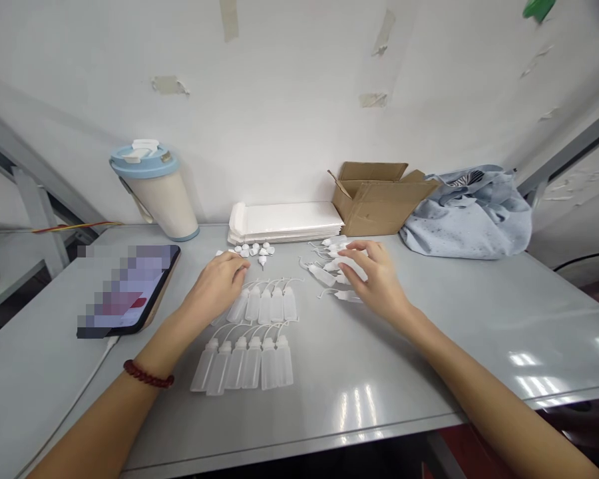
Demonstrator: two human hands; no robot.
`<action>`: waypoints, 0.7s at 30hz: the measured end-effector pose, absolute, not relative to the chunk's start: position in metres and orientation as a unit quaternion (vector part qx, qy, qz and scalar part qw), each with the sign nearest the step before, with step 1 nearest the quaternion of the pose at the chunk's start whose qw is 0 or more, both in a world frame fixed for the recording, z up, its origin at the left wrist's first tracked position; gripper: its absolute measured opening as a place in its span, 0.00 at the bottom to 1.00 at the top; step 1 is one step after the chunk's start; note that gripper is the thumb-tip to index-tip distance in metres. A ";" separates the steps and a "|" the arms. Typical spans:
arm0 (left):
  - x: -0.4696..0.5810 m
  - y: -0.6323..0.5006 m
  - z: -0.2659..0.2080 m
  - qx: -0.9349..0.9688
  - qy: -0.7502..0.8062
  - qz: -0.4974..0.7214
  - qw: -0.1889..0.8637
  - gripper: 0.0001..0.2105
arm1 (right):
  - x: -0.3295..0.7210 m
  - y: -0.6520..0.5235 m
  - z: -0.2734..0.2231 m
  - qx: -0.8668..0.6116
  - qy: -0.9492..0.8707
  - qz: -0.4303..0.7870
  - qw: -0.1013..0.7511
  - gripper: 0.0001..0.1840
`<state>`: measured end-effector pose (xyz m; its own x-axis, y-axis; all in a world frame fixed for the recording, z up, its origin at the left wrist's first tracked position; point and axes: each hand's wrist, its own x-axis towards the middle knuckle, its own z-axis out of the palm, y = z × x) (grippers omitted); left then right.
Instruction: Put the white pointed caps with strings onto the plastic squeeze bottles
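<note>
My left hand (218, 285) is closed, fingers bent together beside a small pile of white caps (254, 250); anything inside its fingers is hidden. Below it, small translucent squeeze bottles with thin curved tubes lie in two rows, an upper row (264, 305) partly behind my left hand and a lower row (250, 364). On the right, my right hand (374, 276) is open, thumb and index finger apart, over a loose group of similar bottles (322, 274). Whether its fingertips touch one, I cannot tell.
A stack of white envelopes (289, 219) lies against the wall, beside an opened cardboard box (379, 206) and a light blue cloth bag (472, 219). At left stand a beige tumbler (162, 199) and a phone (140, 286) with a white cable (74, 399). The grey table's front edge (299, 444) is near.
</note>
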<state>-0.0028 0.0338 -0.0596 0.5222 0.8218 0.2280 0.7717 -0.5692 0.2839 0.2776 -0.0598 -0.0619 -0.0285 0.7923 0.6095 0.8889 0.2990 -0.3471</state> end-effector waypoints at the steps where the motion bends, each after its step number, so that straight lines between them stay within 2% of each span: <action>1: -0.003 0.033 -0.059 0.869 0.461 0.166 0.075 0.15 | 0.272 -0.065 -0.057 -0.565 -0.734 -0.045 0.375 0.09; 5: -0.002 0.033 -0.060 0.865 0.472 0.156 0.072 0.16 | 0.246 -0.087 -0.041 -0.456 -0.826 0.104 0.315 0.10; 10: -0.004 0.036 -0.062 0.867 0.470 0.148 0.071 0.16 | 0.222 -0.104 -0.042 -0.368 -0.883 0.202 0.211 0.13; 15: -0.006 0.038 -0.060 0.870 0.465 0.147 0.070 0.16 | 0.217 -0.109 -0.046 -0.341 -0.895 0.248 0.147 0.16; 21: -0.004 0.036 -0.062 0.873 0.456 0.157 0.073 0.15 | 0.216 -0.109 -0.044 -0.338 -0.896 0.253 0.137 0.17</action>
<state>-0.0036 0.0362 -0.0620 0.5343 0.8195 0.2072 0.7739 -0.5729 0.2699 0.2156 -0.1089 -0.0443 -0.7333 0.6759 0.0744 0.5368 0.6426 -0.5468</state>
